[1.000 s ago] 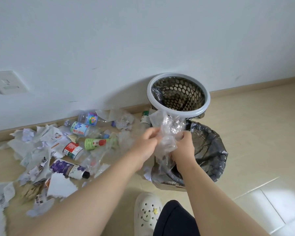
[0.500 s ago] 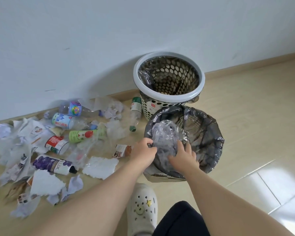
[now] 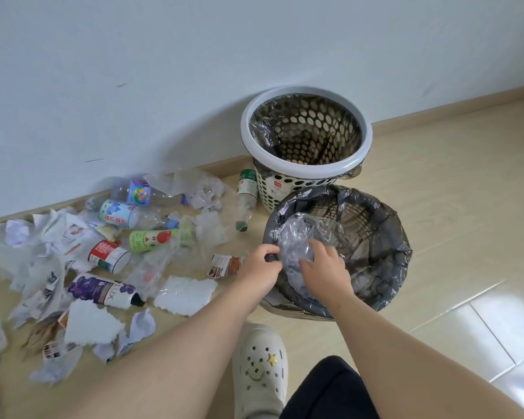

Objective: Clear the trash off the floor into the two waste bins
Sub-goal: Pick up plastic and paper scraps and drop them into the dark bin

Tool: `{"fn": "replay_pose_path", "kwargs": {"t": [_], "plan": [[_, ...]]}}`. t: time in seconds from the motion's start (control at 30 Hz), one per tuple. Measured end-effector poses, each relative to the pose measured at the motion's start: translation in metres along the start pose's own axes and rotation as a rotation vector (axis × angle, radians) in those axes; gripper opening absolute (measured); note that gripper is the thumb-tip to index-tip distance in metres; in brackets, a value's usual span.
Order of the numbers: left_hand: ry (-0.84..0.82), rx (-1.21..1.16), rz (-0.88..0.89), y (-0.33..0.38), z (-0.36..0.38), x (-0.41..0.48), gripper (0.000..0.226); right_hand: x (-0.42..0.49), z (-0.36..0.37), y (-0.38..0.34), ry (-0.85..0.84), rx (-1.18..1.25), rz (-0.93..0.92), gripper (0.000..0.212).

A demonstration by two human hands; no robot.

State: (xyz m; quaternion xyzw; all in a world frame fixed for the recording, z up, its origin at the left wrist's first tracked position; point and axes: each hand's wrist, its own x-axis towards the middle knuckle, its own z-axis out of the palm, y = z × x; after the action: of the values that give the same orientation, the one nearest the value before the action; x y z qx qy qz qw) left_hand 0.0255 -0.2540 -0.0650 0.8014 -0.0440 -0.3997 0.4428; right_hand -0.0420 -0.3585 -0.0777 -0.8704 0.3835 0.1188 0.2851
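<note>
Head view. QC: grips?
Me: I read the right hand [image 3: 322, 269] as flat, fingers spread, pressing the crumpled clear plastic wad [image 3: 295, 237] down into the round bin with the dark grey liner [image 3: 401, 261]. The left hand [image 3: 262, 269] has its fingers curled at that bin's near-left rim, touching the wad's edge. Pinching wad or liner, I can't tell. The wad sits inside the mouth, high up.
QC: Next pick?
Me: My guess: the remaining litter all lies left of both hands, so the left hand is nearer. The small brown-and-white carton scrap [image 3: 224, 264] is just beside it, the torn white paper sheet [image 3: 185, 294] near. The green-capped clear plastic bottle [image 3: 246, 201] lies beside the white perforated plastic bin [image 3: 368, 140], long axis running from the wall toward me, cap end nearest.
QC: Unclear?
Me: Clear film among the bottles is hard to outline. The pile is cut off at frame left. Whatever is under the wad is hidden.
</note>
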Motion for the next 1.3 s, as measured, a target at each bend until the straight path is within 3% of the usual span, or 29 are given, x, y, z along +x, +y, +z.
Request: {"fn": "replay_pose_path", "kwargs": {"t": [0.07,0.2,0.47,0.57,0.77,0.8,0.9,1.03,1.1,1.2,1.3], "plan": [[0.019,0.001,0.007,-0.001,-0.002,0.001,0.033,0.002,0.007,0.003,-0.127,-0.1,0.044,0.055],[0.061,-0.001,0.006,-0.009,-0.004,0.011,0.017,0.015,0.018,0.006,-0.222,-0.174,0.079,0.065],[0.032,-0.028,0.059,-0.008,-0.013,0.032,0.021,0.053,0.041,0.014,-0.369,-0.308,0.134,0.053],[0.034,-0.014,0.072,-0.009,-0.018,0.038,0.012,0.055,0.034,0.006,-0.211,-0.258,0.137,0.033],[0.051,-0.005,0.076,-0.008,-0.021,0.041,0.008,0.046,0.013,-0.011,0.489,-0.139,-0.221,0.015],[0.053,-0.005,0.075,-0.009,-0.022,0.041,0.008,0.047,0.015,-0.011,0.471,-0.166,-0.211,0.027],[0.06,-0.039,0.071,-0.011,-0.024,0.042,0.009,0.05,0.028,-0.004,0.117,-0.372,-0.165,0.062],[0.062,-0.05,0.083,-0.014,-0.025,0.045,0.011,0.06,0.058,0.009,-0.375,-0.346,-0.032,0.056],[0.067,-0.043,0.104,-0.014,-0.024,0.047,0.014,0.07,0.07,0.012,-0.532,-0.317,0.036,0.051],[0.054,-0.067,0.116,-0.015,-0.024,0.049,0.02,0.079,0.074,0.011,-0.499,-0.209,0.104,0.044],[0.048,-0.053,0.106,-0.017,-0.028,0.047,0.022,0.077,0.064,0.003,-0.264,-0.105,0.16,0.04]]}}
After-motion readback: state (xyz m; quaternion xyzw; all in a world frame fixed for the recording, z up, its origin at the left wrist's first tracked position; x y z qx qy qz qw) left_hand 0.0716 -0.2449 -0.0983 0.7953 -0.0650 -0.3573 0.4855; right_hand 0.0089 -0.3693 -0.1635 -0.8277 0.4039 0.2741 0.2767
